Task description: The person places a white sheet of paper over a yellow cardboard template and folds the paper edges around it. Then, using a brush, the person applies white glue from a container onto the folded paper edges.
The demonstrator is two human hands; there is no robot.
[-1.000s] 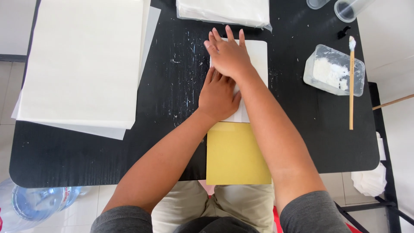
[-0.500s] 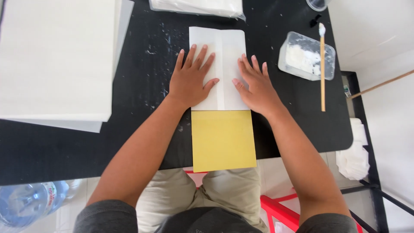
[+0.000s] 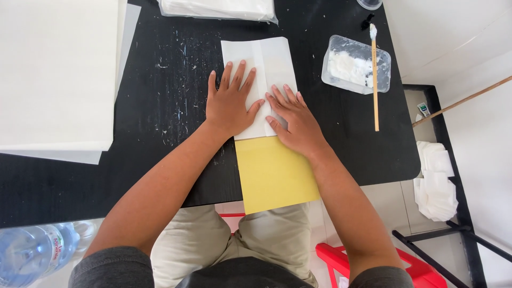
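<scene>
A folded white paper sheet (image 3: 266, 58) lies on a black table (image 3: 160, 133), overlapping the top of a yellow card (image 3: 274, 176) that juts over the table's near edge. My left hand (image 3: 232, 101) rests flat on the white sheet's lower left part, fingers spread. Beside it, my right hand (image 3: 293, 117) presses flat on the sheet's lower right, fingers apart and pointing up-left. Neither hand grips anything.
A large stack of white sheets (image 3: 53, 74) covers the table's left. A plastic-wrapped white pack (image 3: 218, 8) lies at the far edge. A clear tub of white paste (image 3: 354, 66) with a brush stick (image 3: 375, 74) stands right. A water bottle (image 3: 32, 250) and red stool (image 3: 421, 266) are below.
A second ago my right hand was stretched over the sheet's top with the left below it. Both hands then spread apart and now sit side by side on its lower half.
</scene>
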